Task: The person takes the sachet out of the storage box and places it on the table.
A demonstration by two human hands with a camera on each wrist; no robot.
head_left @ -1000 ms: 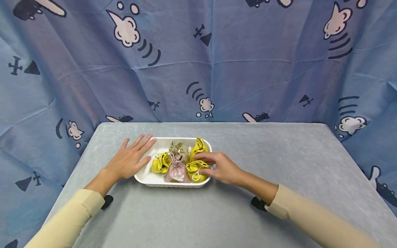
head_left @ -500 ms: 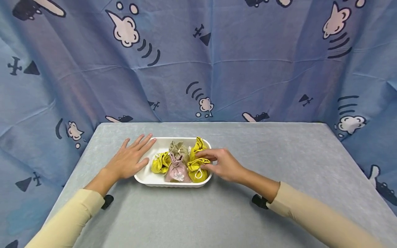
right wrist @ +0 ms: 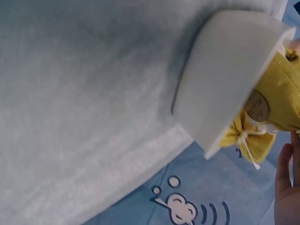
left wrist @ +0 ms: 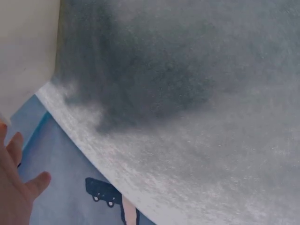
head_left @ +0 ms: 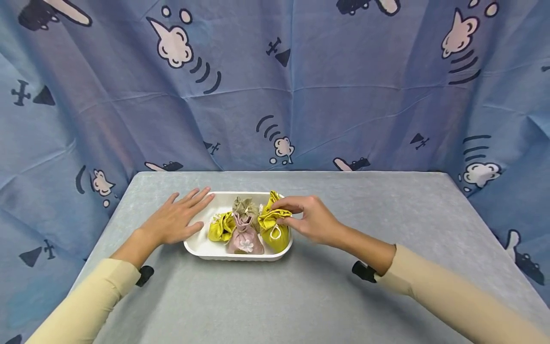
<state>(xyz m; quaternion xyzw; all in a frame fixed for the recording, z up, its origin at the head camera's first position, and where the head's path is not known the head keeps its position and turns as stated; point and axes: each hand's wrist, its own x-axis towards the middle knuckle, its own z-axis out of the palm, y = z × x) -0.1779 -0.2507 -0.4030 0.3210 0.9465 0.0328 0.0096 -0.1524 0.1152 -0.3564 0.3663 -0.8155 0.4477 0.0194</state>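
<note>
My right hand (head_left: 315,220) pinches the gathered neck of a yellow drawstring pouch (head_left: 277,237) at the right end of a white tray (head_left: 201,244). In the right wrist view that pouch (right wrist: 283,96) bears a round brown tag (right wrist: 257,106). Behind it stands another yellow pouch (head_left: 272,197), partly hidden. A pink pouch (head_left: 245,240) with a white flower, an olive pouch (head_left: 244,205) and a third yellow pouch (head_left: 220,228) fill the tray's middle. Fingers spread, my left hand (head_left: 172,220) rests at the tray's left end; its wrist view shows only part of that hand (left wrist: 16,183).
The tray stands on a grey table (head_left: 369,205), left of its middle. A blue patterned curtain (head_left: 343,95) hangs behind the table's far edge and around its sides. Dark wrist straps show beneath both sleeves (head_left: 429,277).
My right hand has risen slightly, and the pouch in it has drawn up taller, covering more of the yellow pouch behind. The left hand stays at the tray. The head view shifts a little.
</note>
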